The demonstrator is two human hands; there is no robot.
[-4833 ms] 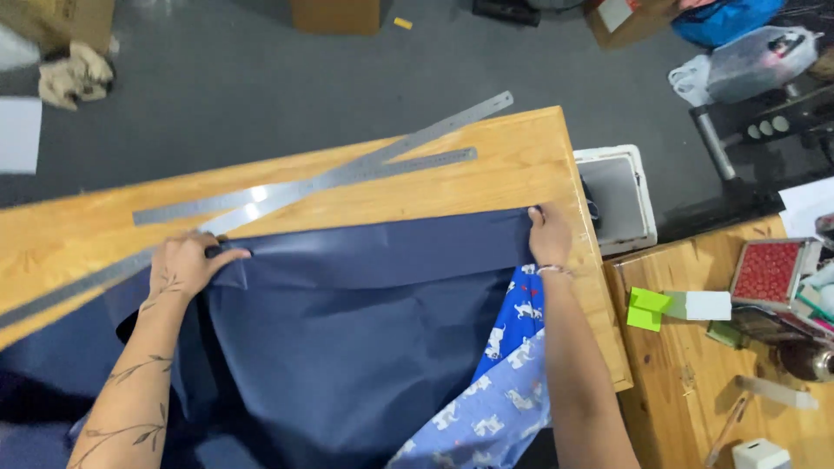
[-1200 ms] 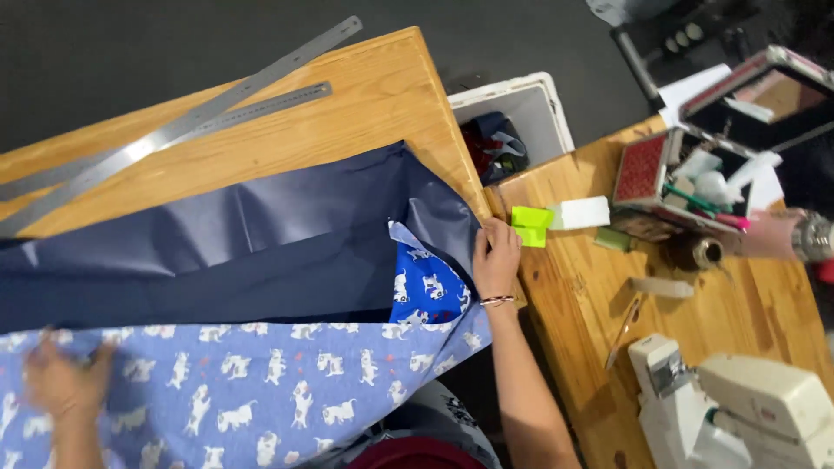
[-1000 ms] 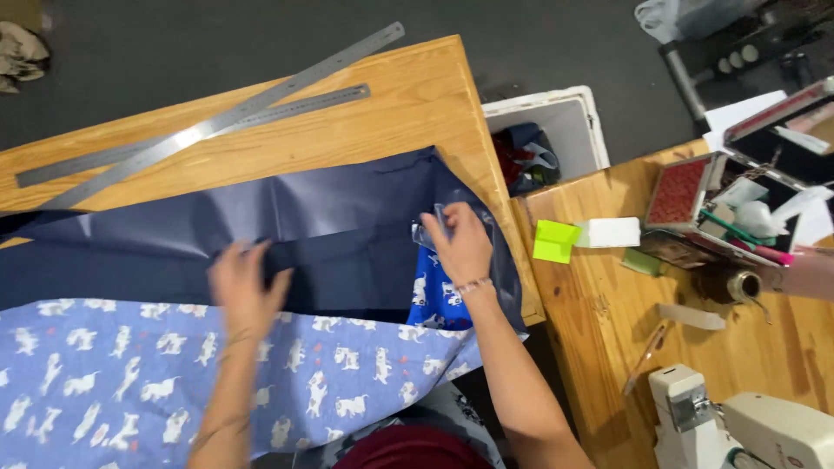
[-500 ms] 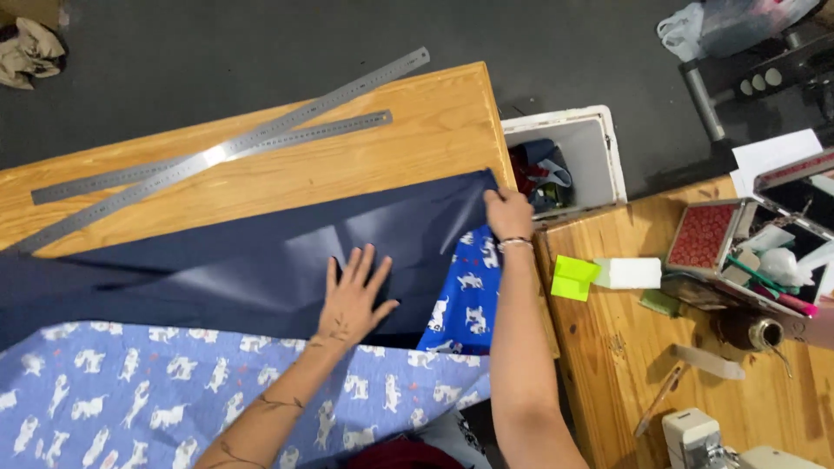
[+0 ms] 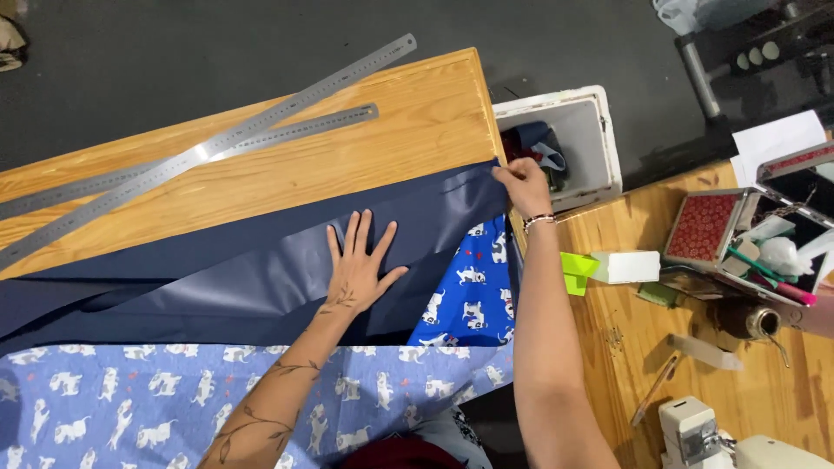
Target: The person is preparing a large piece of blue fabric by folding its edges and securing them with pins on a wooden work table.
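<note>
Hands at work on cloth: my left hand [image 5: 358, 265] lies flat on the navy fabric [image 5: 261, 269], palm down, fingers spread wide and pressing the sheet against the wooden table [image 5: 287, 165]. My right hand [image 5: 524, 185] is at the table's far right corner, fingers pinched together on the navy fabric's corner edge; a beaded bracelet [image 5: 539, 221] circles that wrist. The navy fabric covers the middle of the table, stretched between my two hands, with shallow wrinkles running toward the left. Over its near edge lies a lighter blue fabric printed with small white animals [image 5: 130, 399], and a brighter blue patch of the same kind of print [image 5: 469, 291] shows just below my right wrist. Two long steel rulers [image 5: 217, 143] rest on the bare wood beyond the cloth, crossing each other at a shallow angle. Just past the corner sits a white bin [image 5: 599, 143] holding scraps. On the adjoining table, a green note pad [image 5: 575, 271] touches a white block [image 5: 627, 266], near an open red patterned box [image 5: 714, 227].
</note>
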